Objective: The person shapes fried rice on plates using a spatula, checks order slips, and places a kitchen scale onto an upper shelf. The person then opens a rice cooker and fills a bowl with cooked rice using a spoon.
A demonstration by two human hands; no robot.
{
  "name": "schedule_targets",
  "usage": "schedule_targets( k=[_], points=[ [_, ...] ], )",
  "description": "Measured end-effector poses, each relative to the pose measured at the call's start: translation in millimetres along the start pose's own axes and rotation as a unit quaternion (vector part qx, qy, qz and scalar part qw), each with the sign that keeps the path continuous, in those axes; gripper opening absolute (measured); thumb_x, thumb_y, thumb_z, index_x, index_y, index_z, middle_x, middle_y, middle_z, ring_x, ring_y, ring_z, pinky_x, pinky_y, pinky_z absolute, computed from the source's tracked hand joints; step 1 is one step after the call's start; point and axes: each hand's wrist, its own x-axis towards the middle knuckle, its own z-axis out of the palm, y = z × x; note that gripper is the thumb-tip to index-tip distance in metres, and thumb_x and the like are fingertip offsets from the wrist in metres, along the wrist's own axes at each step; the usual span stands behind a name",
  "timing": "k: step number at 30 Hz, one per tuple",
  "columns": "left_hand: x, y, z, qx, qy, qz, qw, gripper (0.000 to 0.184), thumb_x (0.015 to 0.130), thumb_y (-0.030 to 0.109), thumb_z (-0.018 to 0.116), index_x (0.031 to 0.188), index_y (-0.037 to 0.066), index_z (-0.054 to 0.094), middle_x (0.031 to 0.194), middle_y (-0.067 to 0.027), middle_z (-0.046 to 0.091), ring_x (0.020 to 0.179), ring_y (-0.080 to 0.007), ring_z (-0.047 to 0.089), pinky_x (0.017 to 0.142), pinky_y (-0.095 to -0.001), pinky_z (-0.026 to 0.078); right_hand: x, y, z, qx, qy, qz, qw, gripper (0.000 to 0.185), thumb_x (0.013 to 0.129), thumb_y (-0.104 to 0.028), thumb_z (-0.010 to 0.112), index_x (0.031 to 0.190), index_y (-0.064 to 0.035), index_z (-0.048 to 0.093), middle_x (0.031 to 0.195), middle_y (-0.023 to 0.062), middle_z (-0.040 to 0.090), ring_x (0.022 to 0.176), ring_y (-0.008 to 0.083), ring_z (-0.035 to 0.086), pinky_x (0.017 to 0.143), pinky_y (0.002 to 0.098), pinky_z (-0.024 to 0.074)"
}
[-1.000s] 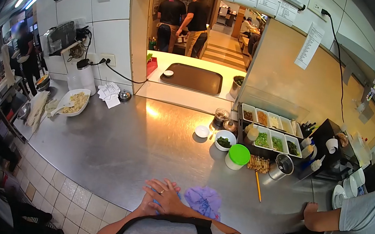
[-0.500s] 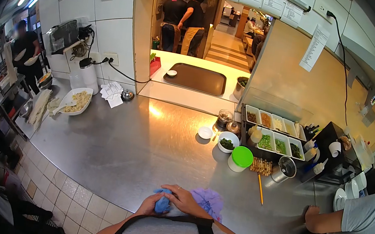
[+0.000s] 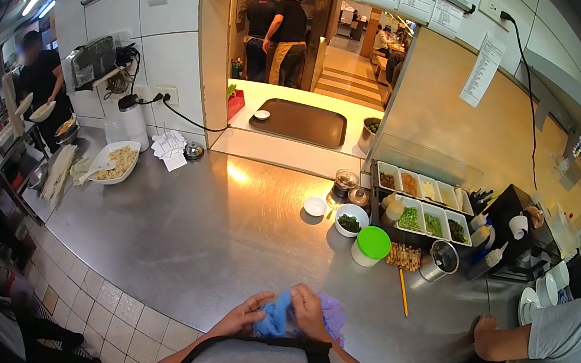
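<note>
A bunched blue cloth (image 3: 275, 314) is between my two hands, just above the near edge of the steel counter. My left hand (image 3: 246, 315) grips its left side with curled fingers. The upper right part is pinched in my right hand (image 3: 308, 312). A crumpled purple cloth (image 3: 333, 318) lies on the counter right behind my right hand, partly covered by it.
On the steel counter (image 3: 169, 238) stand a green-lidded tub (image 3: 372, 245), a bowl of dark greens (image 3: 350, 221), a topping rack (image 3: 414, 234) and a pencil (image 3: 403, 292). A noodle bowl (image 3: 115, 163) sits left. A co-worker's arm (image 3: 507, 342) rests at right. A tray (image 3: 298, 122) lies in the pass window.
My hands were pressed together over the blue cloth. They have since moved apart, my right hand to the right, and the cloth between them is more spread and visible.
</note>
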Motion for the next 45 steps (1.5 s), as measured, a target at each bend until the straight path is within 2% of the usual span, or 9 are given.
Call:
schedule_targets(
  k=[7, 16, 19, 25, 28, 33, 38, 40, 45],
  points=[
    [7.2, -16.3, -20.5, 0.095, -0.034, -0.106, 0.989, 0.030, 0.091, 0.013, 0.055, 0.118, 0.000, 0.051, 0.107, -0.0056, 0.060, 0.092, -0.0117, 0.057, 0.085, -0.0263, 0.044, -6.4, 8.4, -7.8, 0.071, 0.069, 0.046, 0.994, 0.024, 0.092, -0.017, 0.053, 0.074, -0.0017, 0.050, 0.061, 0.0009, 0.038, 0.060, 0.0076, 0.039, 0.055, 0.0242, 0.0346],
    [4.9, -15.8, -25.8, 0.206, 0.147, -0.033, 0.967, 0.022, 0.092, 0.023, 0.056, 0.091, 0.002, 0.063, 0.068, 0.0038, 0.057, 0.063, -0.0059, 0.050, 0.060, -0.0214, 0.043, -5.8, -7.1, -13.3, 0.108, -0.095, -0.029, 0.989, 0.011, 0.089, -0.012, 0.058, 0.086, -0.0022, 0.055, 0.085, 0.0029, 0.055, 0.078, 0.0070, 0.049, 0.066, 0.0233, 0.0403],
    [-1.6, 1.4, -8.4, 0.187, 0.142, 0.000, 0.972, 0.022, 0.092, 0.022, 0.056, 0.099, 0.003, 0.063, 0.078, -0.0008, 0.059, 0.071, -0.0100, 0.055, 0.065, -0.0242, 0.045, -4.8, -28.7, -4.4, 0.241, -0.093, 0.054, 0.965, 0.013, 0.088, -0.013, 0.059, 0.093, -0.0008, 0.056, 0.093, 0.0074, 0.057, 0.087, 0.0126, 0.054, 0.072, 0.0282, 0.0435],
    [-0.6, 7.5, -3.0, 0.385, 0.051, 0.196, 0.901, 0.026, 0.086, 0.020, 0.061, 0.107, 0.004, 0.061, 0.103, -0.0126, 0.057, 0.101, -0.0225, 0.055, 0.085, -0.0318, 0.043, 2.6, -15.8, -17.3, -0.125, -0.272, -0.078, 0.951, 0.021, 0.086, -0.011, 0.060, 0.104, -0.0013, 0.057, 0.099, 0.0116, 0.059, 0.094, 0.0214, 0.058, 0.083, 0.0313, 0.0444],
    [0.6, 12.1, -5.1, 0.496, 0.049, 0.095, 0.862, 0.027, 0.084, 0.021, 0.063, 0.107, 0.006, 0.061, 0.099, -0.0126, 0.058, 0.098, -0.0263, 0.056, 0.085, -0.0331, 0.043, 7.4, -22.1, -24.4, -0.042, -0.204, -0.069, 0.976, 0.020, 0.084, -0.009, 0.060, 0.103, -0.0030, 0.057, 0.096, 0.0089, 0.060, 0.090, 0.0187, 0.057, 0.082, 0.0299, 0.0448],
    [5.8, 1.9, -24.0, 0.604, 0.034, 0.204, 0.770, 0.023, 0.084, 0.020, 0.062, 0.104, 0.008, 0.062, 0.095, -0.0142, 0.058, 0.088, -0.0312, 0.056, 0.078, -0.0351, 0.045, 4.0, -27.2, -36.3, 0.082, -0.088, 0.113, 0.986, 0.015, 0.083, -0.005, 0.059, 0.098, -0.0054, 0.058, 0.090, 0.0024, 0.057, 0.085, 0.0116, 0.053, 0.077, 0.0269, 0.0443],
    [-2.1, 5.3, -17.6, 0.163, 0.081, 0.139, 0.973, 0.022, 0.094, 0.024, 0.050, 0.100, 0.004, 0.057, 0.092, -0.0025, 0.056, 0.084, -0.0107, 0.052, 0.075, -0.0267, 0.044, 3.7, -18.5, -28.7, 0.144, -0.010, 0.105, 0.984, 0.007, 0.088, -0.010, 0.057, 0.089, -0.0041, 0.055, 0.082, 0.0017, 0.056, 0.077, 0.0088, 0.048, 0.075, 0.0229, 0.0405],
    [1.3, 2.7, -15.4, -0.022, 0.081, 0.070, 0.994, 0.022, 0.096, 0.025, 0.048, 0.096, 0.005, 0.056, 0.091, -0.0002, 0.055, 0.082, -0.0063, 0.051, 0.073, -0.0240, 0.044, 1.1, -32.8, -15.2, 0.119, -0.012, 0.095, 0.988, 0.012, 0.090, -0.014, 0.056, 0.083, -0.0041, 0.052, 0.077, -0.0001, 0.052, 0.073, 0.0077, 0.044, 0.070, 0.0219, 0.0381],
    [1.6, 5.7, -11.3, 0.006, 0.113, 0.166, 0.980, 0.024, 0.096, 0.027, 0.047, 0.090, 0.005, 0.055, 0.081, 0.0014, 0.054, 0.075, -0.0052, 0.050, 0.070, -0.0220, 0.043, 3.8, -29.0, -15.3, 0.007, -0.017, 0.036, 0.999, 0.027, 0.093, -0.020, 0.052, 0.071, -0.0050, 0.044, 0.068, -0.0042, 0.038, 0.066, 0.0061, 0.033, 0.058, 0.0234, 0.0303]
  ],
)
